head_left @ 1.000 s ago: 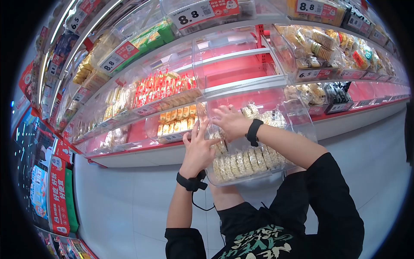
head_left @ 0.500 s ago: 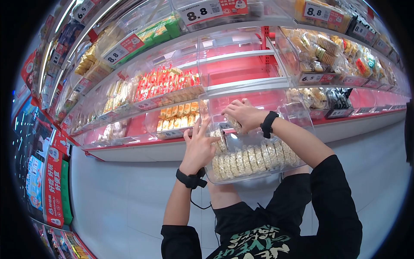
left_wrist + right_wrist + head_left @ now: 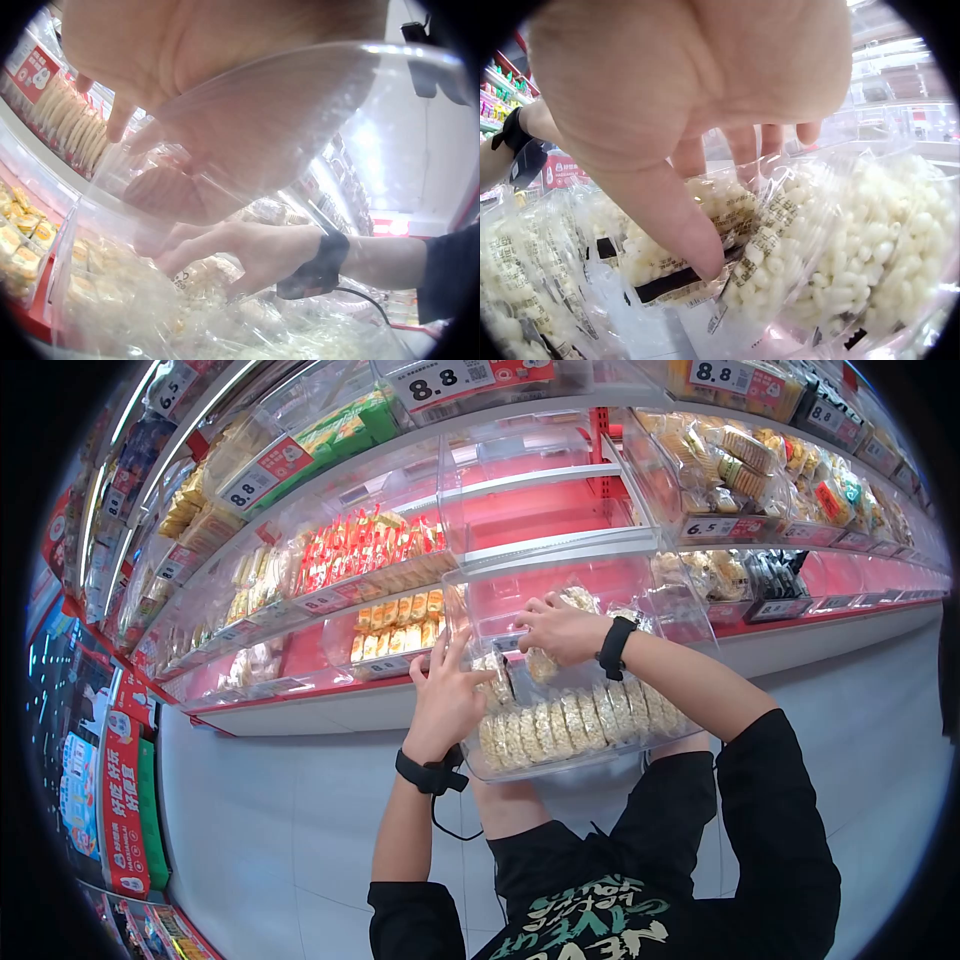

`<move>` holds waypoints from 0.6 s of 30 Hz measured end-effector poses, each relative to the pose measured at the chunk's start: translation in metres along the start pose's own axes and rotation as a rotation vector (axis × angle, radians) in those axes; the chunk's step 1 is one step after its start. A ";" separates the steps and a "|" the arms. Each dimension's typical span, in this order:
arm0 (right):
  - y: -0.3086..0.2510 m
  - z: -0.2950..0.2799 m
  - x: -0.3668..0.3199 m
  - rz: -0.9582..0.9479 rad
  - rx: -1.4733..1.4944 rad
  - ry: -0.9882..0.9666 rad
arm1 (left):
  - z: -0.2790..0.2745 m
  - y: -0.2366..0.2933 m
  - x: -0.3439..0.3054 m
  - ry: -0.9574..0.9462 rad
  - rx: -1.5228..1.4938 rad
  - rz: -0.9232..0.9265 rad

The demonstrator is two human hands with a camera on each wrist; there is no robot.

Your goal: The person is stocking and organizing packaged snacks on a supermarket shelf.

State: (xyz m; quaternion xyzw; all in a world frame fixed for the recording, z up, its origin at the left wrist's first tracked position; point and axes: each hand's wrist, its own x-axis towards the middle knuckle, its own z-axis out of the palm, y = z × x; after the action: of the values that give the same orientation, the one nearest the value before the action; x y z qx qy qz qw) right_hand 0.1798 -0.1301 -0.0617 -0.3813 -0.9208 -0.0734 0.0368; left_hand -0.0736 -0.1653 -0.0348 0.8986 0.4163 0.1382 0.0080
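Note:
A clear plastic bin (image 3: 590,758) holds a front row of wrapped puffed-grain cakes (image 3: 570,727), with more packs behind. Over its back part the right hand (image 3: 565,632) pinches one wrapped cake (image 3: 541,665); in the right wrist view the thumb and fingers of that hand (image 3: 697,90) lie around a pack (image 3: 682,274) among others. The left hand (image 3: 448,705) rests on the bin's left side wall, fingers spread. Through the clear wall in the left wrist view, the left palm (image 3: 217,112) shows above the right hand (image 3: 255,251).
Shelves of snack bins rise behind, with red-wrapped packs (image 3: 375,550) at left and bagged snacks (image 3: 730,460) at right. Orange-and-white packs (image 3: 400,635) sit left of the bin. A white shelf base (image 3: 300,714) runs along the grey floor (image 3: 250,800).
The right hand has lifted a cake from the back part, then moved slightly down and left with it, over the packs. The left hand has kept its place on the bin's side.

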 end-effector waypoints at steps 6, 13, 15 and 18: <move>0.002 -0.008 0.000 0.125 -0.012 0.088 | -0.002 0.001 0.000 -0.002 -0.020 -0.008; -0.011 0.013 0.016 0.063 -0.047 0.056 | -0.002 0.000 0.000 -0.001 -0.025 -0.001; -0.013 0.018 0.025 0.002 0.077 0.252 | -0.002 0.001 0.000 -0.010 -0.012 -0.004; -0.019 0.013 0.030 0.032 0.383 0.325 | -0.002 0.001 0.000 -0.003 -0.011 -0.002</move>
State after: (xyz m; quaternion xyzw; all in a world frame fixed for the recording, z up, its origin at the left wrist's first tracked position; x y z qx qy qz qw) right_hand 0.1452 -0.1202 -0.0727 -0.3651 -0.8938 0.0427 0.2570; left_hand -0.0728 -0.1663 -0.0330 0.8985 0.4162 0.1390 0.0138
